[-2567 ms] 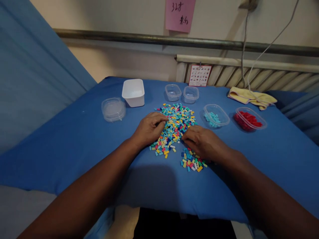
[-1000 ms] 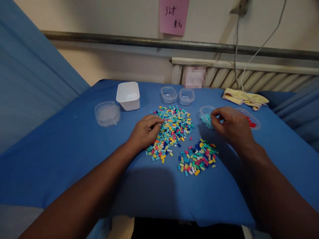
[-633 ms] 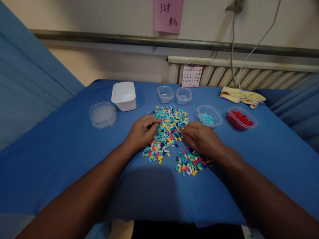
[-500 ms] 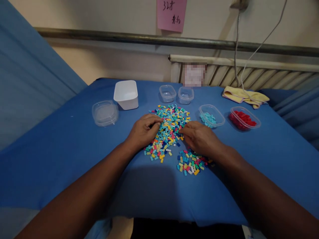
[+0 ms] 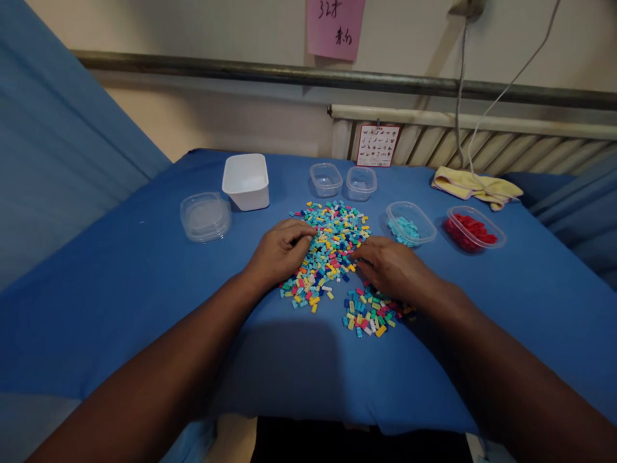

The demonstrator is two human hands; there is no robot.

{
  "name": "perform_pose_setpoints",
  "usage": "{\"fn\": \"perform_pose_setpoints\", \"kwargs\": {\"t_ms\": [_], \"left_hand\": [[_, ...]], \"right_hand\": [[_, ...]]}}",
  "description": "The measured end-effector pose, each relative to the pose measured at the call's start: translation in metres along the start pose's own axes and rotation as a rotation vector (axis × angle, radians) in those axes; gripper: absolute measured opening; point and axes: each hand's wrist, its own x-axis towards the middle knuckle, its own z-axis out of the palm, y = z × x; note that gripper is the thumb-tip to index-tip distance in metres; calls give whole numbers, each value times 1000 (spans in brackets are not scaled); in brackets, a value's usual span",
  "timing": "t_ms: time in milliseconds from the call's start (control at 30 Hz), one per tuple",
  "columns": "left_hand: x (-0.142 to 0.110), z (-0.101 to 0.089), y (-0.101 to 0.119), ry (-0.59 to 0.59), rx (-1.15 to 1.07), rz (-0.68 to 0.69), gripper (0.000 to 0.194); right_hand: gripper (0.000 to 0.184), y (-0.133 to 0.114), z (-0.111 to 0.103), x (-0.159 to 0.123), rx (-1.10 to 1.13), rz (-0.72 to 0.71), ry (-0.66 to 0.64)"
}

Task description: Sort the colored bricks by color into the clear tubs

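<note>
A heap of small toy building bricks [image 5: 332, 238] in turquoise, yellow, pink, blue and white lies mid-table. At its left edge rests my left hand [image 5: 284, 251], fingers curled, with thumb and forefinger close together; whatever is between them is too small to make out. My right hand [image 5: 393, 267] reaches into the heap's right edge. Its fingertips are pressed together among the bricks, and their contents are hidden. A smaller group of mixed bricks [image 5: 369, 315] lies below my right hand, partly covered by it.
Right of the heap are a clear tub of turquoise bricks [image 5: 405, 230] and a clear tub of red bricks [image 5: 472, 230]. Two clear tubs [image 5: 326, 181] stand behind it. At left are a white bin [image 5: 247, 186] and stacked clear lids [image 5: 205, 218]. A yellow cloth [image 5: 475, 185] lies back right.
The view has shifted very slightly. My right hand has moved a little to the right at the heap's edge, while my left hand stays in place.
</note>
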Motion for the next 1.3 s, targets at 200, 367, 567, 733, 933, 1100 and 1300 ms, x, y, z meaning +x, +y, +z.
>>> {"fn": "perform_pose_setpoints", "kwargs": {"t_ms": [200, 367, 567, 733, 933, 1100, 1300], "left_hand": [[1, -1, 0, 1, 4, -4, 22], [0, -1, 1, 4, 14, 4, 21], [-1, -1, 2, 11, 3, -5, 21], [0, 0, 1, 4, -3, 7, 21], [1, -1, 1, 5, 3, 8, 21], [0, -2, 2, -5, 0, 11, 22], [-1, -1, -1, -9, -1, -2, 22]], "right_hand": [[21, -2, 0, -1, -53, -15, 31], [19, 3, -5, -9, -8, -52, 175], [23, 43, -31, -23, -81, 156, 539], [27, 66, -34, -27, -155, 243, 609], [24, 30, -10, -19, -25, 51, 265], [26, 12, -5, -8, -73, 85, 34], [24, 10, -7, -3, -163, 236, -70]]}}
